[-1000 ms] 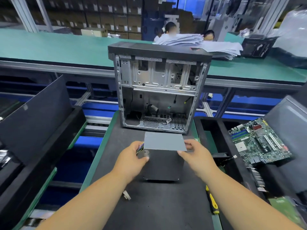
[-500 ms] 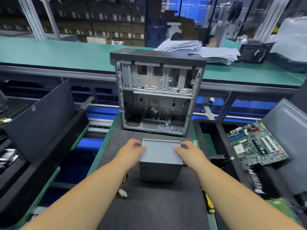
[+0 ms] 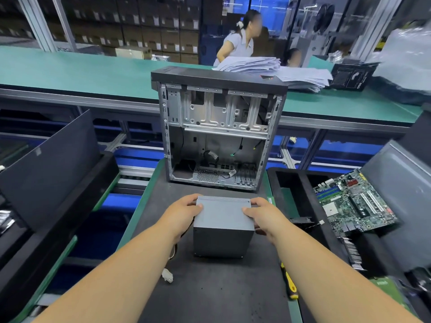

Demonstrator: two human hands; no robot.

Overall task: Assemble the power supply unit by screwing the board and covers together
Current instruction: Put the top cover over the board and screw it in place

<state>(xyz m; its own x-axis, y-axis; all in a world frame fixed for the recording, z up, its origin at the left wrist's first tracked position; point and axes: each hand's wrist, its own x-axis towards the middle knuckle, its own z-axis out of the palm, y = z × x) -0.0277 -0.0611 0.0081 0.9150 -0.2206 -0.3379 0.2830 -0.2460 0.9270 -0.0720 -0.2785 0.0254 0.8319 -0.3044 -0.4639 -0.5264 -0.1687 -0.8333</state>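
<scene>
A grey power supply box (image 3: 223,231) stands on the dark mat (image 3: 210,290) in front of me, its grey cover seated flat on top. My left hand (image 3: 184,212) grips the box's upper left edge, thumb on the lid. My right hand (image 3: 261,216) grips the upper right edge the same way. A cable with a white connector (image 3: 167,277) trails out from under the left side. A yellow-handled screwdriver (image 3: 289,284) lies on the mat's right edge.
An open computer case (image 3: 219,127) stands upright just behind the box. A motherboard (image 3: 354,203) leans in a black tray at the right. Dark panels and trays fill the left. Two people stand behind the green bench with paper stacks (image 3: 261,66).
The grey cover, held tilted above the box a second ago, now sits flat on it. Both hands have shifted onto the box's top side edges.
</scene>
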